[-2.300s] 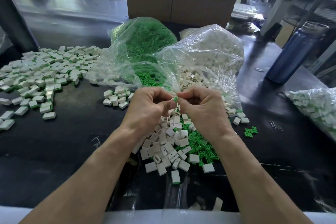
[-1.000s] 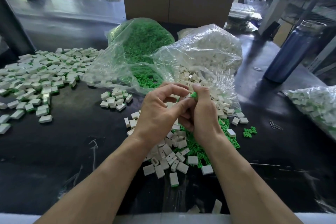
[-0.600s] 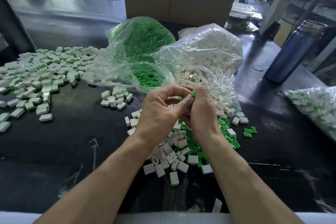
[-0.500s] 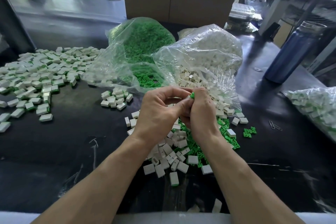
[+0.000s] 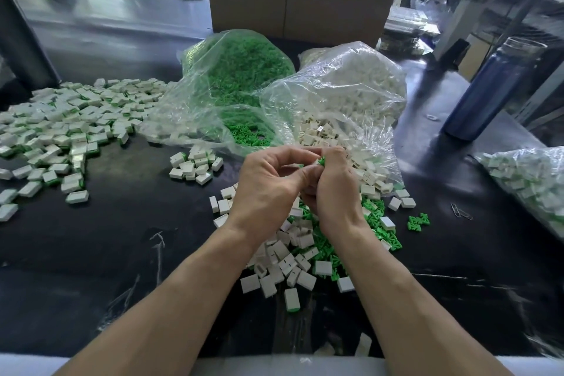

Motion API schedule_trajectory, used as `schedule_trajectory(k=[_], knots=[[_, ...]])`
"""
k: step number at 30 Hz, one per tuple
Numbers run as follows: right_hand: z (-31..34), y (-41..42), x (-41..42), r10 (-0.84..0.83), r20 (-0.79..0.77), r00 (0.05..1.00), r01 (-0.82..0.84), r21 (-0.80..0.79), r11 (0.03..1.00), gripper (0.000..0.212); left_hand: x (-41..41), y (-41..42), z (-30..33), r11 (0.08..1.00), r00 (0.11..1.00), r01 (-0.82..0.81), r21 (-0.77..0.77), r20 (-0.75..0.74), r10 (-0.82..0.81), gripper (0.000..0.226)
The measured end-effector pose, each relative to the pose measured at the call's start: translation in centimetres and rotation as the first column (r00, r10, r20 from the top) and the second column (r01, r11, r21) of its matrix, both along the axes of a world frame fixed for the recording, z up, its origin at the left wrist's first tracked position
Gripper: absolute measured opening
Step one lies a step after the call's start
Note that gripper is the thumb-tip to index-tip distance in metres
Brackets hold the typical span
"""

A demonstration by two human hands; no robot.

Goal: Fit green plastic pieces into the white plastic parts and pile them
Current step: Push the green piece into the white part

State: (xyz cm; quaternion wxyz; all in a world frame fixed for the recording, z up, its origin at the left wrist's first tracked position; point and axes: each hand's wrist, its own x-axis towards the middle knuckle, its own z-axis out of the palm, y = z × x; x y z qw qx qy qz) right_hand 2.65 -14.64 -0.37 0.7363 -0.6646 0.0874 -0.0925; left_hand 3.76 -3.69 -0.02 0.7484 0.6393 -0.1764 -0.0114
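Finished pile [image 5: 70, 128]: far left, too many to count; small white rectangular blocks with green edges, spread flat on the glossy black table [image 5: 91, 253]; cut off at the left edge
Small cluster [image 5: 195, 166]: about a dozen of the same blocks, apart from the big pile
Green bag [image 5: 241, 79]: one clear crinkled plastic bag, heaped with tiny green pieces; mouth open toward the hands
Left hand [image 5: 268, 189]: fingers curled, thumb and forefinger meeting the right hand's tips; what it pinches is hidden behind the fingers
Green piece [image 5: 321, 161]: one, only a small bit shows between the fingertips of both hands
Right hand [image 5: 332, 189]: fingers curled, pinching the green piece at the top
Loose heap [image 5: 302, 250]: under both wrists, unfitted white shells mixed with green pieces, uncountable, partly covered by the hands
White bag [image 5: 345, 94]: one clear bag of white shells, open at the front
Blue bottle [image 5: 491, 85]: one, tall cylinder, lid blurred
Right-edge bag [image 5: 531, 180]: one, cut off by the frame
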Motion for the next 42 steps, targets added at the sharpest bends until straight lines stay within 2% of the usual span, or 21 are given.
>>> schedule_trajectory(k=[6,11,17,21,28,42], knots=[[0.34,0.51,0.0,-0.048,0.041,0.998,0.051,-0.076,0.996,0.046,0.02,0.13,0.08,1.0,1.0,-0.008,-0.021,-0.007,0.007,0.009],[0.3,0.67,-0.08,-0.062,0.042,0.997,0.066,-0.081,0.995,0.045,0.02,0.21,0.07,1.0,1.0,-0.004,-0.022,0.002,0.004,0.009],[0.03,0.5,0.04,-0.1,0.031,0.995,0.1,0.013,0.995,0.043,0.23,0.06,-0.2,0.999,0.999,0.046,0.009,0.013,-0.046,0.008],[0.07,0.41,0.06,-0.114,0.036,0.993,0.113,0.011,0.993,0.045,0.45,0.0,-0.29,0.998,0.998,0.064,0.027,0.027,-0.065,0.009],[0.31,0.64,-0.11,-0.101,0.064,0.993,0.104,-0.06,0.993,0.045,0.47,0.18,-0.36,0.999,0.999,0.039,0.022,0.033,-0.04,0.008],[0.63,0.62,-0.1,-0.047,0.075,0.996,0.053,-0.091,0.994,0.046,0.1,0.2,-0.07,1.0,1.0,0.014,0.024,0.018,-0.014,0.008]])
